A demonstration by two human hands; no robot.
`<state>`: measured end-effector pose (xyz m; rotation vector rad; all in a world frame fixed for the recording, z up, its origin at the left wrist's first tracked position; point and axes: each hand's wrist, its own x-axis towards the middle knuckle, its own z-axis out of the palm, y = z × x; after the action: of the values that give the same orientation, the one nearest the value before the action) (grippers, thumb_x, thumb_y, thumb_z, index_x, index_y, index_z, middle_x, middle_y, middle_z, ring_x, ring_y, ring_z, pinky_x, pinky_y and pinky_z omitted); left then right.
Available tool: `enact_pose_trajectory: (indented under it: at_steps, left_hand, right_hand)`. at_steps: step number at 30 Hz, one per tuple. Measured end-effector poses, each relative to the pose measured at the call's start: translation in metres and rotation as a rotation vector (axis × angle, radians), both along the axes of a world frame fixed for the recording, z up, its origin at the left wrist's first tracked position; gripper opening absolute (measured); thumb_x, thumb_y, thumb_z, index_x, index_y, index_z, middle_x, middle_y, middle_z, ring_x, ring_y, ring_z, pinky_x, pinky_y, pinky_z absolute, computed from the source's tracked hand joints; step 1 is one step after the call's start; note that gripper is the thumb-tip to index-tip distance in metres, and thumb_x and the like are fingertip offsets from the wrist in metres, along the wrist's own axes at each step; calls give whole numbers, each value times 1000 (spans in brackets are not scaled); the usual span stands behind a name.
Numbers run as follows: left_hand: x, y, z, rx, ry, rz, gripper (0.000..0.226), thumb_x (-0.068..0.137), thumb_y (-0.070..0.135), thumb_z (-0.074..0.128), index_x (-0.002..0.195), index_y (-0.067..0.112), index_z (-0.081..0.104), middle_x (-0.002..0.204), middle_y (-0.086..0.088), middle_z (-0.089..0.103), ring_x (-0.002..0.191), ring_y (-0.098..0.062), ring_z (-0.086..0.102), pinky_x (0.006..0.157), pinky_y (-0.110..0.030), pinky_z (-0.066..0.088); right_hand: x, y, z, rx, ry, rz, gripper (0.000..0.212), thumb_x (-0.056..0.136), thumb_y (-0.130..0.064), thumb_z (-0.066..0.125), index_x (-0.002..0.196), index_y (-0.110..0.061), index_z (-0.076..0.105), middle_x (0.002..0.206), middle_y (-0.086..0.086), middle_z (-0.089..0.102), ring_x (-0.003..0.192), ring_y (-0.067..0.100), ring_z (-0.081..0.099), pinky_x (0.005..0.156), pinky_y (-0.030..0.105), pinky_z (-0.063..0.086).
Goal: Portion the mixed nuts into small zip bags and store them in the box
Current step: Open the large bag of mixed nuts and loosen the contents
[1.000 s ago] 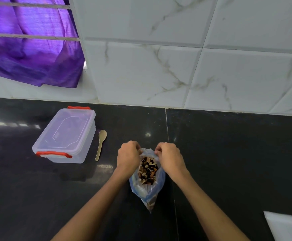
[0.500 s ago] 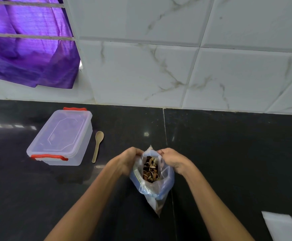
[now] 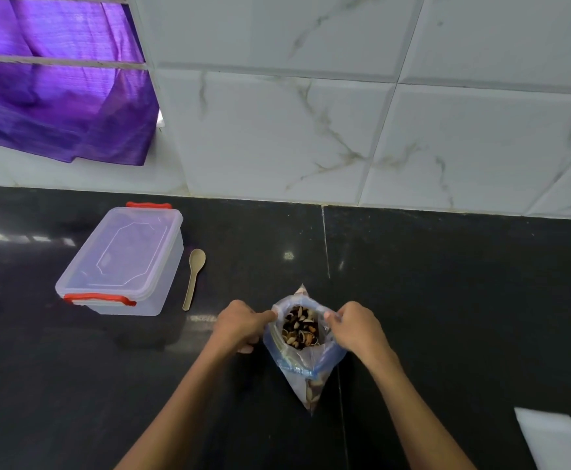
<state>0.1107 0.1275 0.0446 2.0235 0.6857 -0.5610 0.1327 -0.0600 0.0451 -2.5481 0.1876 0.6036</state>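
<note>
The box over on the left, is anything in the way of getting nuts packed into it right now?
Yes: the box has its lid on with the red clips down. The wooden spoon lies beside it, between it and the nut bag that the left hand and right hand are gripping.

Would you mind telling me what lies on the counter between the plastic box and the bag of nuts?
In the head view, a wooden spoon lies just right of the box; the left hand holds the bag.
</note>
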Motion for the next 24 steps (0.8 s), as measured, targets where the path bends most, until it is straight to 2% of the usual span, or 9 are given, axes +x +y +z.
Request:
enact_pose_trajectory:
  at_steps: [2,6,10,12,15,17,20,22,24]
  left_hand:
    - [0,-1,4,-6,28,-2,31,92,32,58,95,2,66,88,-11,68,70,-16,60,52,-24,48]
    - [0,0,7,-96,-9,-32,20,94,12,48,81,4,61,76,-11,57,59,-14,51,52,-21,42]
    - [-11,2,4,-729,2,210,29,102,14,38,89,7,63,94,-15,62,87,-25,53,87,-36,46]
    - [-15,-1,1,-863,57,224,29,102,15,36,97,8,63,96,-14,66,90,-26,58,87,-40,46]
    - [-18,-10,4,-720,51,210,28,100,14,38,110,2,60,104,-17,68,92,-28,64,82,-40,52]
    - [-20,-15,8,-575,-12,180,28,101,20,38,110,4,58,107,-17,66,99,-28,64,88,-40,52]
    - [-20,-22,11,-401,-94,50,41,105,32,25,113,9,57,95,-6,63,91,-17,61,77,-28,48]
    - [-19,-26,11,-416,-97,50,44,105,35,21,112,11,57,95,-5,62,93,-17,60,84,-31,48]
    - [-18,-30,11,-494,-72,119,45,104,40,23,106,13,60,102,-10,64,102,-23,61,98,-39,46]
  right_hand:
    - [3,0,2,84,30,-19,30,97,-34,49,112,-11,61,94,3,61,80,11,58,56,21,40]
    - [4,-5,16,313,98,-83,24,97,-24,49,108,-10,65,98,6,63,82,10,57,72,25,46]
    - [1,-17,23,932,439,-369,27,96,-20,50,114,-3,63,104,16,69,95,26,65,89,43,52]
    - [-1,-19,19,1118,557,-416,29,96,-22,49,113,-2,62,98,17,71,91,28,68,89,46,50]
    - [-4,-20,11,1086,576,-392,35,98,-32,44,116,-6,60,104,19,70,99,32,66,92,49,49]
    - [-2,-19,9,934,529,-329,40,100,-40,35,117,-14,60,111,17,68,105,31,64,92,47,50]
    - [0,-12,11,667,386,-222,32,101,-33,37,117,-16,58,108,12,67,100,25,64,94,45,50]
    - [0,-7,12,687,386,-245,28,100,-24,40,117,-11,59,107,13,67,100,25,64,93,42,50]
    - [0,-6,10,840,477,-341,29,98,-18,40,104,-6,66,96,13,70,92,23,67,82,38,54]
